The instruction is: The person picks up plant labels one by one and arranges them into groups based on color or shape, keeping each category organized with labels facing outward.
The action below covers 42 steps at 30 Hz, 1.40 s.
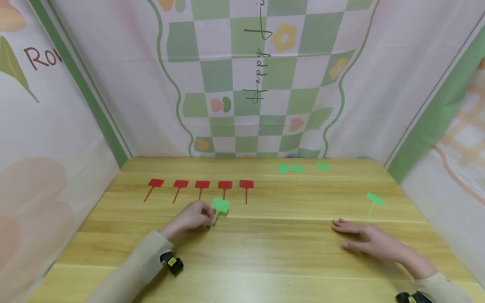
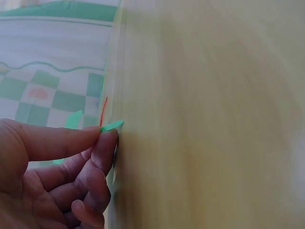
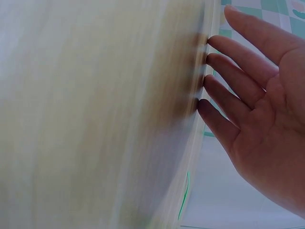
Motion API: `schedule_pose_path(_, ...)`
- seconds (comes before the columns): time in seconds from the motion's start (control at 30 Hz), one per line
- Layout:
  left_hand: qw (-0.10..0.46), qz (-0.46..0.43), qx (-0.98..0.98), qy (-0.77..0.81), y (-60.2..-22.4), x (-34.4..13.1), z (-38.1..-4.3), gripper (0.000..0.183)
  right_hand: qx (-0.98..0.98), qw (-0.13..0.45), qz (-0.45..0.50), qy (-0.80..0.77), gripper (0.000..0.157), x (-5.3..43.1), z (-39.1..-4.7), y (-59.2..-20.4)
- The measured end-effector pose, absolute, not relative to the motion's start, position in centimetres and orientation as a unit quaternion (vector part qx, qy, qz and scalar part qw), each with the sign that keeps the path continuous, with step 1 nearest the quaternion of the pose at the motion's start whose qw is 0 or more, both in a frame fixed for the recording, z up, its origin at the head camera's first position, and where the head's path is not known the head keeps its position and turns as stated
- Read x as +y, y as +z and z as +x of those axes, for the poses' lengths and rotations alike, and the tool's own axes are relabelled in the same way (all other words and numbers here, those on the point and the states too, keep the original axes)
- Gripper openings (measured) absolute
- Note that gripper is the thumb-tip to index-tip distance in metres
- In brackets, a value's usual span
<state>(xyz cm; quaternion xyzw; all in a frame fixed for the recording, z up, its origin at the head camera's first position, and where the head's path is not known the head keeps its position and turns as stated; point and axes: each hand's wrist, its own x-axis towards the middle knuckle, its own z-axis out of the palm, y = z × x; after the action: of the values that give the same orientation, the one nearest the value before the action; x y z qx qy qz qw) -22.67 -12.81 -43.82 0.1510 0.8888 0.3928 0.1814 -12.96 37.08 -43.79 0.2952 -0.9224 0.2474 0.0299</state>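
My left hand [image 1: 194,216] pinches a green T-shaped plant label [image 1: 220,205] by its thin stem, between thumb and index finger. The label's flat head points away from me, just in front of a row of red plant labels [image 1: 202,184]. In the left wrist view the green stem tip [image 2: 112,126] pokes out past the pinching fingertips, and the other fingers curl loosely below. To the right, my right hand [image 1: 373,242] holds nothing, its fingers stretched out. The right wrist view has its fingertips [image 3: 205,104] right at the wooden tabletop.
Several red labels stand side by side on the left half of the table [image 1: 257,261]. Three green labels [image 1: 297,168] lie near the back edge, and another green label [image 1: 375,198] lies beyond my right hand. Printed cloth walls [image 1: 250,80] enclose the table's back and sides.
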Motion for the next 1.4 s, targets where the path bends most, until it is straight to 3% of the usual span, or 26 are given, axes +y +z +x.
schedule_pose_path(1.4, 0.167, 0.070, 0.900, 0.396, -43.2, -24.6, -20.7, 0.004, -0.927, 0.042, 0.291, 0.234, 0.042, 36.9, -12.7, -43.8)
